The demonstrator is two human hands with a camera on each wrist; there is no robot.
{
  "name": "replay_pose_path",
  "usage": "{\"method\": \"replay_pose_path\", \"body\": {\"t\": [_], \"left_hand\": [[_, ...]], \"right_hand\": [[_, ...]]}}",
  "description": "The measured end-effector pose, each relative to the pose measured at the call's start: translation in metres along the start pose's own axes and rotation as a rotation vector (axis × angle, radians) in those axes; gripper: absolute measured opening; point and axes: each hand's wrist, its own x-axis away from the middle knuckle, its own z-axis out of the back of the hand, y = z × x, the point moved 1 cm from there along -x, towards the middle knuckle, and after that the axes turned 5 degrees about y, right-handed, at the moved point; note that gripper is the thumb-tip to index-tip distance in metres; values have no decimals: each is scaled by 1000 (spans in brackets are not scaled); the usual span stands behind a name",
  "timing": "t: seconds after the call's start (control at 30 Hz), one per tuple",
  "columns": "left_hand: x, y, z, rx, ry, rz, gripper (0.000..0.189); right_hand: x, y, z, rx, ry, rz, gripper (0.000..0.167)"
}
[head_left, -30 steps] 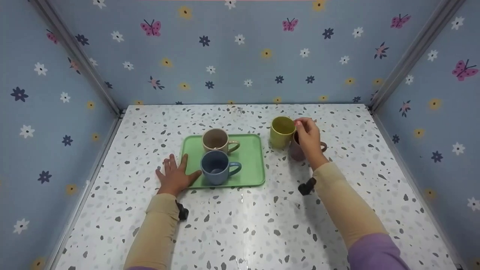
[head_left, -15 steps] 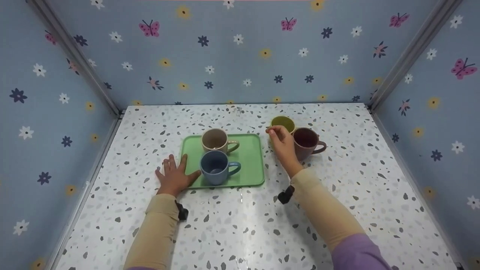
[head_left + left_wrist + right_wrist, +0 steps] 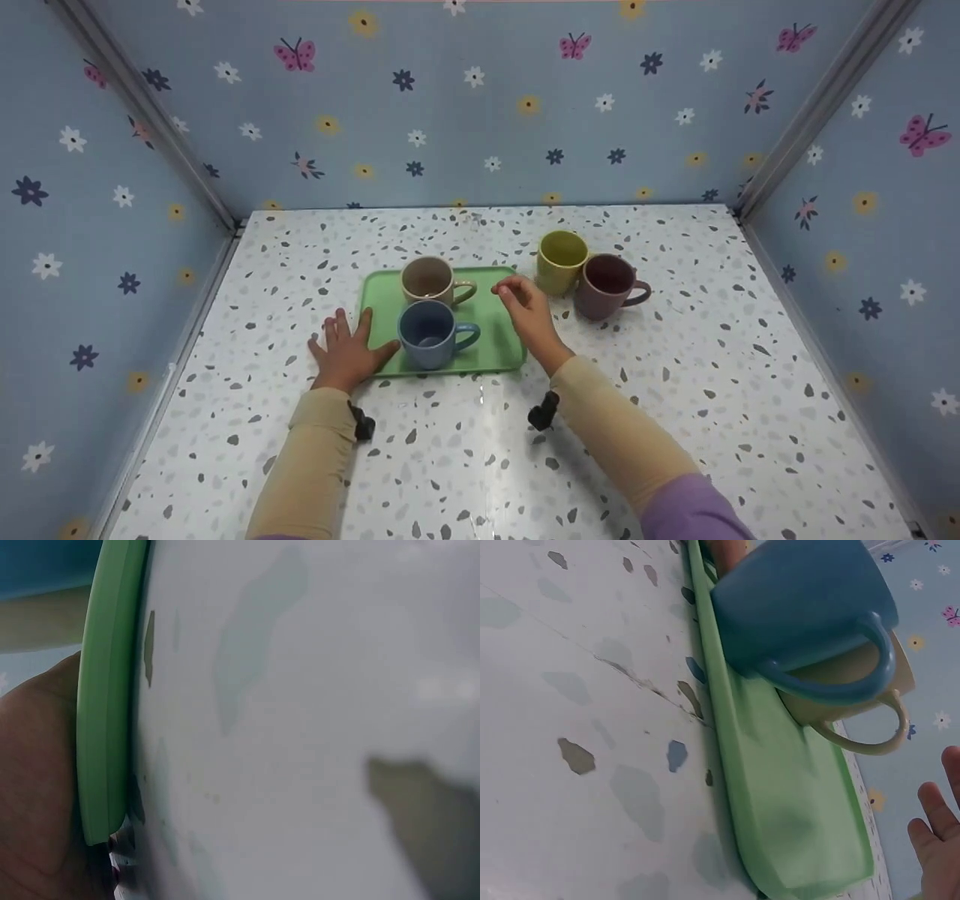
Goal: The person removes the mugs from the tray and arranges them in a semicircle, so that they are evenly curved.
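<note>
A green tray (image 3: 491,345) lies on the table and carries a blue mug (image 3: 427,337) in front and a beige mug (image 3: 427,279) behind it. Both mug handles point right. My left hand (image 3: 347,360) rests with spread fingers at the tray's left edge, its thumb lying over the rim close to the blue mug. Over the tray's right part hovers my right hand (image 3: 531,315), fingers loosely bent and holding nothing. To its right stand a yellow mug (image 3: 559,266) and a dark maroon mug (image 3: 600,292), side by side off the tray.
The speckled white table (image 3: 465,465) is bounded by flowered blue walls (image 3: 480,105) at the back and both sides. Small black devices are strapped to both wrists, such as the left wrist camera (image 3: 362,425).
My right hand has moved left from the maroon mug, past the yellow mug, to above the tray's right side. The left hand and all mugs stay in place.
</note>
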Motion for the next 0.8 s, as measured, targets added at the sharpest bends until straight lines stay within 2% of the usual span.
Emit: {"method": "replay_pose_path", "body": {"t": [0.43,0.57,0.8], "left_hand": [[1,1,2,8,1,0,102],[1,2,2,13,3,5,102],[0,1,1,9,2,4,103]], "right_hand": [[20,14,-27,-82,-119,-96,25],[25,17,-33,-109,-172,-79,27],[31,17,-39,-31,-213,-55,25]]}}
